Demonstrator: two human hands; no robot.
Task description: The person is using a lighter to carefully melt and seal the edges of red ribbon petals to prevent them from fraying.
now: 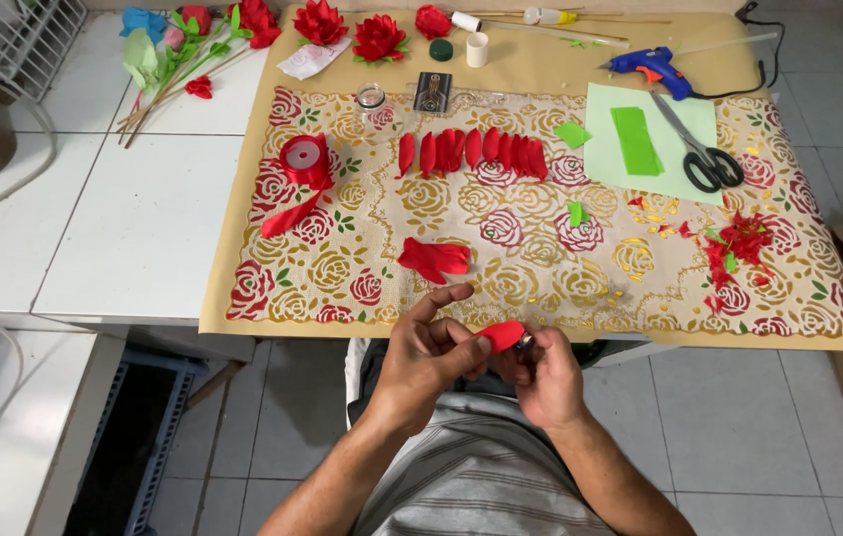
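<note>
presently both hands worked one red ribbon petal (503,335) at 6 o'clock, just below the table edge (243,326). left hand (426,359) pinched it closed; right hand (543,375) gripped its other end. judged step: shaping a petal. finished petals (471,151) lay in a row at 12 o'clock.

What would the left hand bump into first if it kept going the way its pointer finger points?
Probably the small pile of red ribbon pieces on the rose-patterned mat, just past the left hand. Depth is hard to judge.
</note>
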